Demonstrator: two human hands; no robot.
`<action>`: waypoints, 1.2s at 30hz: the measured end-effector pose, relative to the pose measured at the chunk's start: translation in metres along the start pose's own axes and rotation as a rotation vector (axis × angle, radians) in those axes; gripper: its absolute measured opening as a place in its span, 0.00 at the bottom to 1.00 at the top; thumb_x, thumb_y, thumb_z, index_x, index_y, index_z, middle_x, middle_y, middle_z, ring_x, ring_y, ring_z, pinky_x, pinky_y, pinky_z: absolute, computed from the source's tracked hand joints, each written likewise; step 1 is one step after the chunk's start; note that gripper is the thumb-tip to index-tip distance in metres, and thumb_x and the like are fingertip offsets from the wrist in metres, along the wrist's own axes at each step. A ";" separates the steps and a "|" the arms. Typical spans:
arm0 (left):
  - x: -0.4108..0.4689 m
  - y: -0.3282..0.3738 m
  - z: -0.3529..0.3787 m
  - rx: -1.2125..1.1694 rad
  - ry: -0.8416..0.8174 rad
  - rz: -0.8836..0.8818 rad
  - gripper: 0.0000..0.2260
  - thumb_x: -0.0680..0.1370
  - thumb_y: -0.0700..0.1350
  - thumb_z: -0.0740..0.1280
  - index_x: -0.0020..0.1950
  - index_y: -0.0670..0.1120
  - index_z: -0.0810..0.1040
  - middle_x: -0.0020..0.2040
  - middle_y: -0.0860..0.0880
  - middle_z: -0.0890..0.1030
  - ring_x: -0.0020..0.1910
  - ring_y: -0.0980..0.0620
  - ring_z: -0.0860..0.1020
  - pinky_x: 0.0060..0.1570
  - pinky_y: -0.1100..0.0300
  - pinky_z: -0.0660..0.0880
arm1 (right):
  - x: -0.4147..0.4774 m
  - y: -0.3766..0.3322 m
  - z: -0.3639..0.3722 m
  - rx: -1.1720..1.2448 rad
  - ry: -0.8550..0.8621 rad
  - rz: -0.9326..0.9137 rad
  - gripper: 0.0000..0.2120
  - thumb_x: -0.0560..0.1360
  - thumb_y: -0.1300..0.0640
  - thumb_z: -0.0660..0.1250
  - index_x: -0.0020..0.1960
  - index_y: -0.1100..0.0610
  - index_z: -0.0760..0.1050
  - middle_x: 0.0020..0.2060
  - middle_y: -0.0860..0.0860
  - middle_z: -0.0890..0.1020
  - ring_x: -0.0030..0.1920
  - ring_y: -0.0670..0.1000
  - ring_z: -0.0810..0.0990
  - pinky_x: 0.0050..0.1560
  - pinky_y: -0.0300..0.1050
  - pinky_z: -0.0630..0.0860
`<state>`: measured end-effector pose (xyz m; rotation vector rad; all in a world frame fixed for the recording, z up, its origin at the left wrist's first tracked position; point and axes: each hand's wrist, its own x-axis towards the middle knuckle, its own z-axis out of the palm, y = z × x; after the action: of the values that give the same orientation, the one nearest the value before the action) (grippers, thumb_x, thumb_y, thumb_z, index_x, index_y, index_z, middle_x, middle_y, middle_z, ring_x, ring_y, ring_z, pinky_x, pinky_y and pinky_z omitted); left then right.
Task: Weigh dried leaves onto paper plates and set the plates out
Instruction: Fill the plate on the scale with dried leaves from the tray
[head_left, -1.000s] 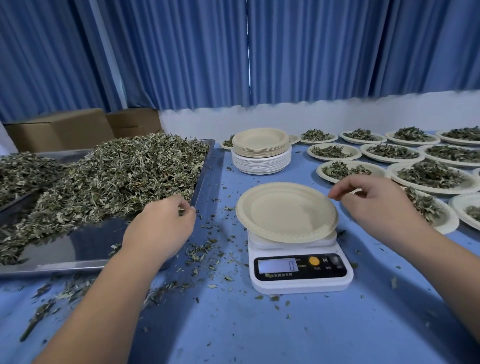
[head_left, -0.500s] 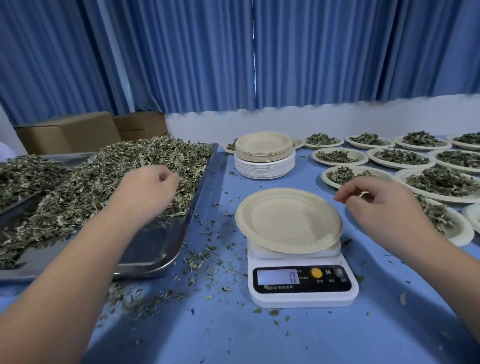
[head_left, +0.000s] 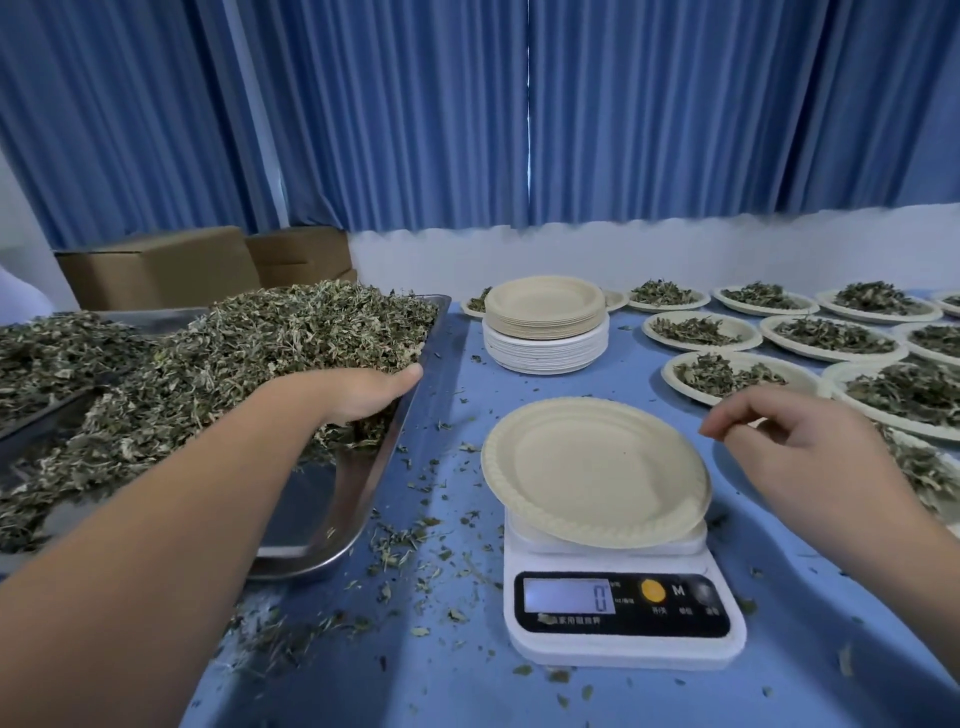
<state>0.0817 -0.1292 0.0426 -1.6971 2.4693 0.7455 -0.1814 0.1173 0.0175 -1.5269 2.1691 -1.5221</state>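
An empty beige paper plate (head_left: 592, 467) sits on a white digital scale (head_left: 618, 639) whose display reads 0. To its left, a steel tray (head_left: 363, 499) holds a big heap of dried leaves (head_left: 234, 353). My left hand (head_left: 358, 389) is pushed into the heap's near right edge, its fingers curled down around a clump of leaves and partly buried, the thumb lying along the tray rim. My right hand (head_left: 795, 441) hovers just right of the plate, fingers loosely curled, holding nothing and not touching the plate.
A stack of unused paper plates (head_left: 545, 327) stands behind the scale. Several plates of weighed leaves (head_left: 831, 335) cover the right side of the blue table. Loose leaf bits litter the table between tray and scale. Cardboard boxes (head_left: 156, 265) stand at back left.
My left hand moved from the tray's near edge up and right into the leaf heap and dug its fingers in. My right hand stayed beside the plate.
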 end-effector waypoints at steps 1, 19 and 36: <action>-0.001 -0.001 -0.002 0.006 -0.018 -0.026 0.42 0.72 0.73 0.43 0.78 0.49 0.59 0.79 0.47 0.58 0.76 0.44 0.60 0.73 0.44 0.59 | 0.001 0.001 0.000 -0.003 -0.001 0.004 0.16 0.72 0.69 0.63 0.35 0.51 0.80 0.19 0.44 0.71 0.19 0.46 0.65 0.18 0.32 0.58; -0.008 -0.029 -0.003 0.021 0.323 0.077 0.38 0.74 0.70 0.41 0.63 0.49 0.78 0.66 0.44 0.76 0.65 0.42 0.73 0.69 0.46 0.64 | -0.003 -0.004 -0.001 -0.027 -0.013 -0.018 0.15 0.72 0.69 0.63 0.36 0.52 0.80 0.21 0.41 0.73 0.20 0.45 0.67 0.19 0.32 0.61; -0.053 -0.023 0.024 0.191 0.146 0.212 0.42 0.70 0.71 0.40 0.76 0.49 0.64 0.76 0.48 0.65 0.73 0.48 0.65 0.73 0.51 0.59 | -0.004 -0.004 -0.003 -0.009 -0.039 -0.008 0.15 0.71 0.69 0.62 0.35 0.53 0.79 0.19 0.41 0.72 0.20 0.44 0.67 0.20 0.32 0.61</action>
<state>0.1181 -0.0803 0.0294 -1.4904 2.7486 0.3944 -0.1787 0.1225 0.0206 -1.5563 2.1548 -1.4741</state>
